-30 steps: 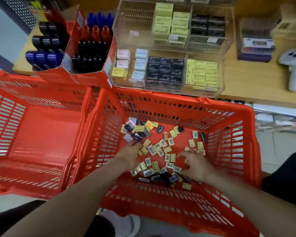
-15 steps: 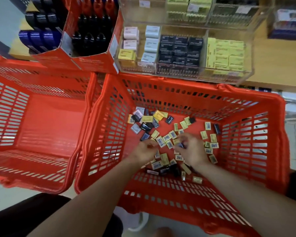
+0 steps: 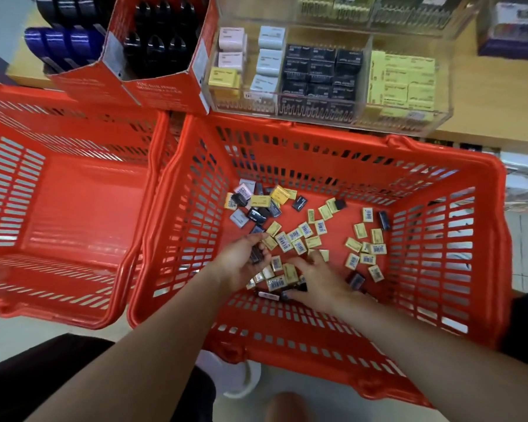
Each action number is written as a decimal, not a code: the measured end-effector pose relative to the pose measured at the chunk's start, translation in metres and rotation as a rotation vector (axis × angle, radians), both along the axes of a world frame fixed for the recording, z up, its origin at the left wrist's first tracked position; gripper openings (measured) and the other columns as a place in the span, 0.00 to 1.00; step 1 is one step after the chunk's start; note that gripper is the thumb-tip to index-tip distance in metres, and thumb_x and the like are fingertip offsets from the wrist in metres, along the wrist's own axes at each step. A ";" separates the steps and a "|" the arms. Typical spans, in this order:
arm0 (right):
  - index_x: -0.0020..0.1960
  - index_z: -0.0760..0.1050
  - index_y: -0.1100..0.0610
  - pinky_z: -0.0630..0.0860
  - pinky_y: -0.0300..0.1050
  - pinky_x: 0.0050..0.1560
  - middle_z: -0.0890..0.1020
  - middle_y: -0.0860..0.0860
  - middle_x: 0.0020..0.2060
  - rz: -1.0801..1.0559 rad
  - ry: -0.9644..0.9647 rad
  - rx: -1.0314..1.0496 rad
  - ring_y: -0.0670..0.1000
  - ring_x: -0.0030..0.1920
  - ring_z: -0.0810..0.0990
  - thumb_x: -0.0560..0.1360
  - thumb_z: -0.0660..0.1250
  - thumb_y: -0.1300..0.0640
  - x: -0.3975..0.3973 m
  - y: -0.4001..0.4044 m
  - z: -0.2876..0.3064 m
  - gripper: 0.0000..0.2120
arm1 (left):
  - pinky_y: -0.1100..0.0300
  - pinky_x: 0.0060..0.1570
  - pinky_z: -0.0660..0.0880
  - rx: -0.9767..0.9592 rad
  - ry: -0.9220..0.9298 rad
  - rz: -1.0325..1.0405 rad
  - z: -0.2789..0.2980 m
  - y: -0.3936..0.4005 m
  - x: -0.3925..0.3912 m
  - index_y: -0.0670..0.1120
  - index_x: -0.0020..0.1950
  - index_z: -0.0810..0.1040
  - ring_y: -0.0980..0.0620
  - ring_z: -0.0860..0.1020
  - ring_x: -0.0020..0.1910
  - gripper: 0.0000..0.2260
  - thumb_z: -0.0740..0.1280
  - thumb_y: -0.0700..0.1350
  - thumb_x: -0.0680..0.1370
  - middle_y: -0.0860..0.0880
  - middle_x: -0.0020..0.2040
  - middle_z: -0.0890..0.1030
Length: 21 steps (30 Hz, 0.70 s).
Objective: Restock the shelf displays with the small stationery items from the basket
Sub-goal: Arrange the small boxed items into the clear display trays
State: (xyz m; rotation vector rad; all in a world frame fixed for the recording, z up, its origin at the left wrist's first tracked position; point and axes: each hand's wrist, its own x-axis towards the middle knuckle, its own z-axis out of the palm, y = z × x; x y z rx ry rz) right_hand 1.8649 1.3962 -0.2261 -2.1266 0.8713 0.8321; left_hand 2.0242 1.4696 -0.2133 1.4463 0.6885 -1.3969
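Small boxed items (image 3: 299,239) litter the basket (image 3: 287,138) floor toward its far-left corner; light, stiff, slick, best pinched edgewise. Left hand (image 3: 241,260) cups dark ones; right hand (image 3: 317,278) spread over the pile

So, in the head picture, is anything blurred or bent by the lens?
Head view: the wide lens bows the rim of the red plastic basket holding the small boxes and the second red basket; print on the clear acrylic shelf display is soft and unreadable; the left hand and right hand look slightly smeared; light is even, without strong glare.
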 end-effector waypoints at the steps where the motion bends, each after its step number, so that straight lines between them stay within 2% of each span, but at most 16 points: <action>1: 0.74 0.60 0.43 0.73 0.56 0.64 0.60 0.56 0.69 -0.029 0.008 -0.001 0.62 0.68 0.68 0.73 0.72 0.43 0.002 0.006 -0.005 0.35 | 0.62 0.29 0.78 0.007 0.008 0.007 0.000 0.003 0.002 0.40 0.46 0.79 0.53 0.73 0.34 0.03 0.68 0.38 0.79 0.48 0.32 0.74; 7: 0.72 0.61 0.48 0.72 0.57 0.63 0.59 0.56 0.70 -0.053 0.000 -0.102 0.63 0.69 0.60 0.70 0.76 0.47 0.008 0.026 -0.020 0.36 | 0.63 0.32 0.79 -0.015 0.065 -0.022 0.006 0.016 0.006 0.38 0.51 0.78 0.54 0.73 0.34 0.03 0.67 0.37 0.79 0.47 0.34 0.74; 10: 0.73 0.62 0.52 0.68 0.54 0.67 0.62 0.54 0.70 0.033 -0.079 -0.172 0.61 0.71 0.60 0.72 0.73 0.46 0.010 0.029 -0.022 0.35 | 0.64 0.32 0.79 -0.017 0.062 -0.015 0.010 0.014 0.007 0.37 0.52 0.78 0.54 0.72 0.34 0.03 0.66 0.36 0.79 0.47 0.34 0.73; 13: 0.70 0.67 0.57 0.68 0.48 0.67 0.66 0.53 0.69 0.083 -0.206 -0.257 0.57 0.70 0.62 0.74 0.70 0.55 0.023 0.015 -0.025 0.26 | 0.65 0.30 0.78 -0.027 0.052 -0.006 0.012 0.011 0.008 0.38 0.49 0.78 0.54 0.72 0.34 0.03 0.65 0.37 0.80 0.47 0.34 0.72; 16: 0.67 0.71 0.57 0.71 0.49 0.65 0.67 0.53 0.68 0.023 -0.226 -0.228 0.56 0.69 0.64 0.75 0.69 0.60 0.033 -0.011 -0.022 0.21 | 0.65 0.30 0.78 -0.019 0.047 0.003 0.013 0.011 0.010 0.38 0.48 0.78 0.54 0.72 0.35 0.03 0.65 0.37 0.80 0.47 0.34 0.72; 17: 0.67 0.71 0.57 0.71 0.50 0.66 0.67 0.53 0.68 0.028 -0.215 -0.215 0.56 0.69 0.64 0.75 0.70 0.58 0.033 -0.016 -0.022 0.21 | 0.65 0.30 0.78 -0.013 0.046 0.004 0.013 0.013 0.011 0.38 0.48 0.77 0.54 0.72 0.35 0.02 0.66 0.36 0.80 0.47 0.34 0.73; 19: 0.70 0.68 0.57 0.71 0.50 0.66 0.64 0.53 0.69 0.104 -0.172 -0.210 0.57 0.71 0.62 0.74 0.73 0.53 0.028 -0.016 -0.018 0.27 | 0.65 0.30 0.79 -0.001 0.051 -0.002 0.014 0.015 0.010 0.39 0.47 0.77 0.54 0.73 0.34 0.02 0.66 0.36 0.79 0.48 0.33 0.73; 21: 0.72 0.65 0.56 0.75 0.49 0.63 0.61 0.54 0.71 0.192 -0.151 -0.244 0.57 0.72 0.59 0.72 0.74 0.53 0.021 -0.010 -0.017 0.32 | 0.65 0.31 0.78 0.019 0.050 -0.004 0.013 0.016 0.009 0.39 0.47 0.77 0.55 0.72 0.34 0.02 0.66 0.36 0.79 0.48 0.32 0.73</action>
